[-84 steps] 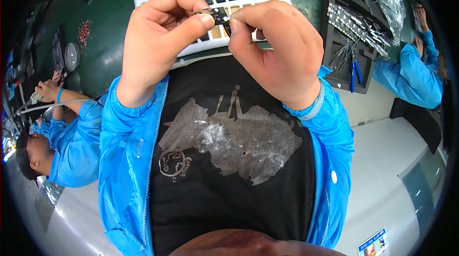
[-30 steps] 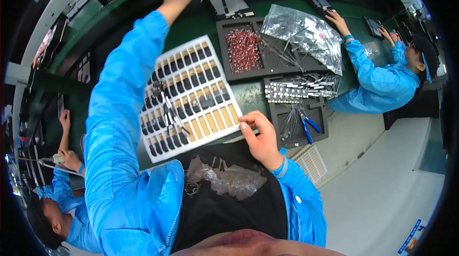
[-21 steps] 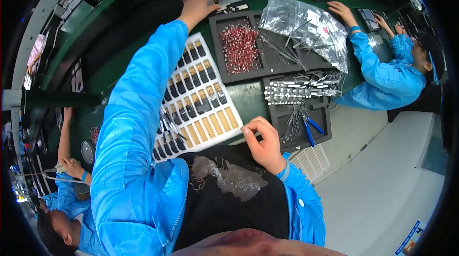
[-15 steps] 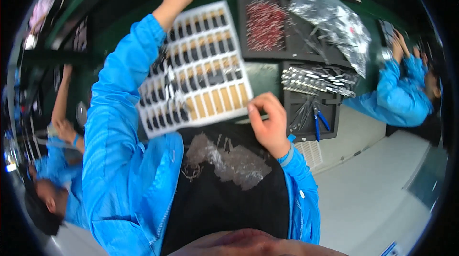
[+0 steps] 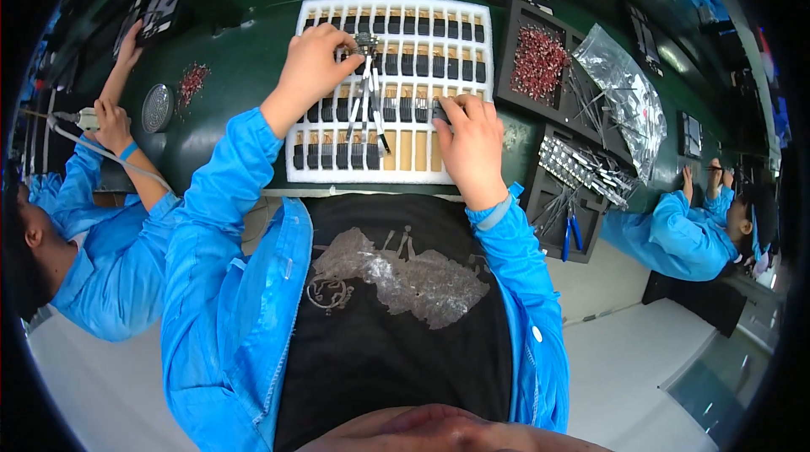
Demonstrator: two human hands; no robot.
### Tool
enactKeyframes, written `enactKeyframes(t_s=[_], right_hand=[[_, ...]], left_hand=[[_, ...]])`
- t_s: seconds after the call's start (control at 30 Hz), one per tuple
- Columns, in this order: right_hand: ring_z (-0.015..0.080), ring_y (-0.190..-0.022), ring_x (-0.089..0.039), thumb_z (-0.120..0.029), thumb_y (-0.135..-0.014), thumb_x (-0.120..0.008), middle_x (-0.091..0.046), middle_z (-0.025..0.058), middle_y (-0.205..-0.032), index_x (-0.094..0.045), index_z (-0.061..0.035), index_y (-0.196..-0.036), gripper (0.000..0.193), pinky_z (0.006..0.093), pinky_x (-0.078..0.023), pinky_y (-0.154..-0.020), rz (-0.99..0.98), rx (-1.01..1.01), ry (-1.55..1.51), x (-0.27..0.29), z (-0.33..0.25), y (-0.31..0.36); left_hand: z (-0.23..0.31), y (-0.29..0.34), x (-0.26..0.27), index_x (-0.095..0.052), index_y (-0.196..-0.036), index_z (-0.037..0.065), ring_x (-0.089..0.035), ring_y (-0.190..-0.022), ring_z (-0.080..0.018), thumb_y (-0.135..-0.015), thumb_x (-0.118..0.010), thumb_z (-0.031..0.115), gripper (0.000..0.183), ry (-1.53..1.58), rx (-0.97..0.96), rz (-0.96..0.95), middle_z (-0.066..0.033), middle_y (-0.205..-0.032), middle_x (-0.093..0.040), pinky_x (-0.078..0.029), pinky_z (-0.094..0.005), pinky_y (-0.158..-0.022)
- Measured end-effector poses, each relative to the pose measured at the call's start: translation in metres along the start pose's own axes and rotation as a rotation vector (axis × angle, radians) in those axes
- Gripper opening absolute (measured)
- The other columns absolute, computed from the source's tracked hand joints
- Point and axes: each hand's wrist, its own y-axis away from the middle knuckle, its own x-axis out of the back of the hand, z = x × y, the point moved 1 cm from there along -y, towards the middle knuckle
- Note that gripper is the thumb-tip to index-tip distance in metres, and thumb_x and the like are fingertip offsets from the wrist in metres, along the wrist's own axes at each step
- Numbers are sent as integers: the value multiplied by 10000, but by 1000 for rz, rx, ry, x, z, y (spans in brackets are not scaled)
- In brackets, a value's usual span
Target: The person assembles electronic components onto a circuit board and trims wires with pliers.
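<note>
A white foam tray (image 5: 390, 175) with rows of slots lies in front of me, most slots holding small black-ended parts. My left hand (image 5: 314, 71) reaches over its middle, thumb and fingers closed at the upper end of a loose bundle of silver metal strips (image 5: 364, 102). The strips hang or lie across the slots. My right hand (image 5: 472, 144) is at the tray's right side, thumb and index finger closed round a small black part (image 5: 438, 110) at a slot in the third row. Several nearest-row slots beside that hand show bare tan bottoms (image 5: 405, 150).
Right of the tray, a black divided tray (image 5: 553, 18) holds small red parts (image 5: 540, 62), beneath a clear plastic bag (image 5: 629, 98). Another holds metal strips (image 5: 582, 167) and blue-handled pliers (image 5: 572, 233). Co-workers in blue sit left (image 5: 110, 266) and right (image 5: 675, 233); a round dish (image 5: 158, 106) stands left.
My left hand has come back from beyond the tray's far edge onto the metal strips. My right hand has moved from the tray's corner to the black part. The tray now appears straighter.
</note>
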Motion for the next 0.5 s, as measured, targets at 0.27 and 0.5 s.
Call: enactKeyframes(t_s=[0.27, 0.5], right_hand=[[261, -958, -571, -163, -824, -701, -604, 50, -956, -693, -106, -995, 181, 420, -431, -805, 94, 107, 203, -13, 3, 4], [271, -935, -580, -84, -808, -662, -608, 54, -956, -653, -104, -970, 163, 415, -439, -794, 20, 116, 285, -14, 7, 5]], left_hand=[[-9, 1, -12, -695, -1003, 118, -650, -898, -239, -770, -803, 178, 264, 74, 92, -33, -40, -952, -660, -464, -404, -865], [-17, -16, -15, -715, -1013, 164, -594, -1048, -246, -812, -766, 271, 234, 140, 101, 32, -30, -1026, -637, -393, -430, -935]])
